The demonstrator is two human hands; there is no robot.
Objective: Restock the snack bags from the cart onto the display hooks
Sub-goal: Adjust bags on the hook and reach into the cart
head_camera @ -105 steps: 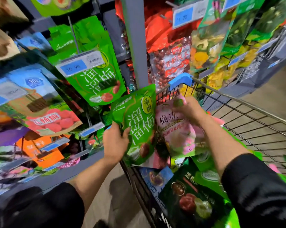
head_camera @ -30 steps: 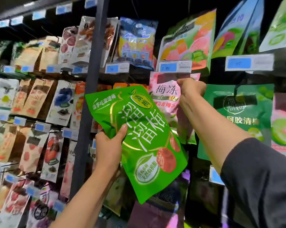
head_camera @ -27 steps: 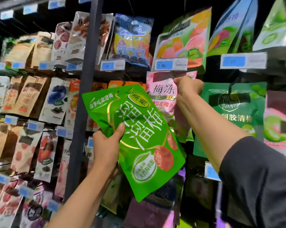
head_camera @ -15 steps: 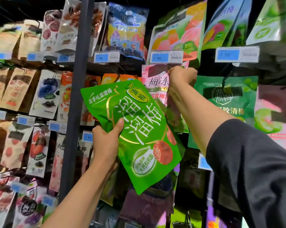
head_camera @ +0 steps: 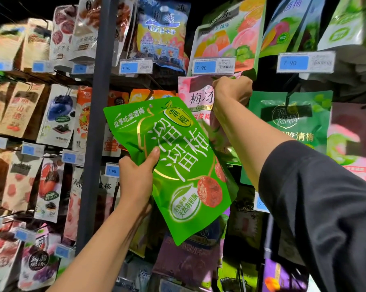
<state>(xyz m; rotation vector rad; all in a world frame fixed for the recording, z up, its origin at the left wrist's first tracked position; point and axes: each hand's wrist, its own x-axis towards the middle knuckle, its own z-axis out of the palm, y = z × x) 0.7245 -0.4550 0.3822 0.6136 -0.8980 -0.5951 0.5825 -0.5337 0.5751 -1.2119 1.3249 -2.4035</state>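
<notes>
My left hand [head_camera: 136, 178] grips a bright green snack bag [head_camera: 173, 165] by its left edge and holds it tilted in front of the display. A pink snack bag [head_camera: 195, 98] is up at a display hook just under the 7.90 price tag [head_camera: 213, 65]. My right hand [head_camera: 232, 90] pinches the pink bag's top right corner at the hook. The hook itself is hidden behind my hand and the bag. The cart is out of view.
Hanging snack bags fill the rack on all sides. A dark upright post [head_camera: 97, 123] runs down left of my hands. A dark green bag [head_camera: 291, 121] hangs right of the pink one. Blue price tags line each row.
I have turned from the cart to the display with both bags. Over the last second my right hand has lifted the pink bag's top up toward the hook; the green bag stays held.
</notes>
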